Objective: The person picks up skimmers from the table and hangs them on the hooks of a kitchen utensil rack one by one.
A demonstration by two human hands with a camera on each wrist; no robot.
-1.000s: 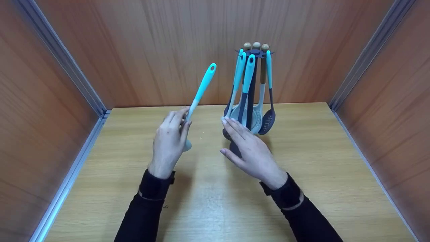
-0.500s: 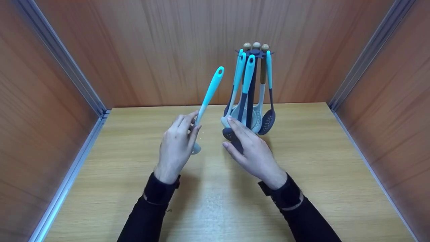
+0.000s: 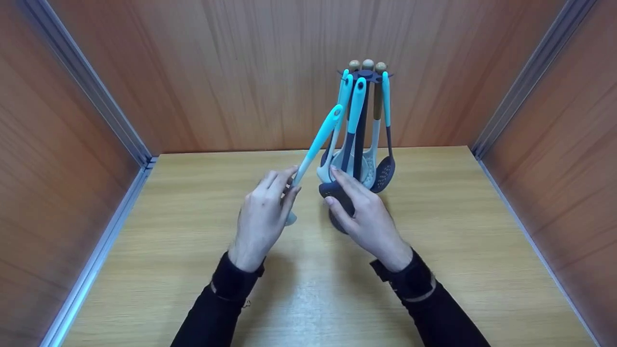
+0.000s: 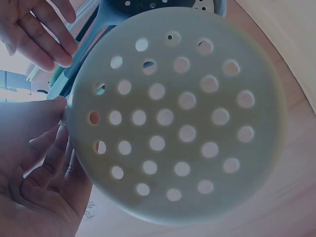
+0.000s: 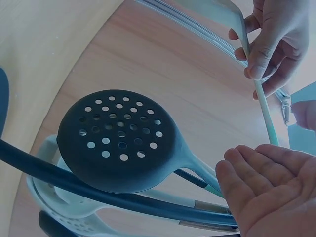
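In the head view my left hand [image 3: 262, 212] pinches a skimmer [image 3: 319, 140] by its pale shaft, with the turquoise handle slanting up to the right. Its round, light grey perforated head [image 4: 170, 130] fills much of the left wrist view. My right hand [image 3: 371, 219] has its fingers extended in front of a dark utensil stand [image 3: 366, 76] hung with several utensils. A dark skimmer [image 5: 143, 173] hangs close to those fingers; whether they touch it I cannot tell. The held handle's tip overlaps the hanging utensils in the head view.
On the stand are turquoise-handled and wooden-handled utensils, including a dark skimmer [image 3: 383, 174] on its right side. Wooden panels [image 3: 241, 72] enclose the table [image 3: 193, 270] at the back and sides, with metal strips along the corners.
My left hand has moved right with the skimmer, bringing its handle up to the stand's utensils. My right hand has shifted only slightly, its fingers staying by the stand.
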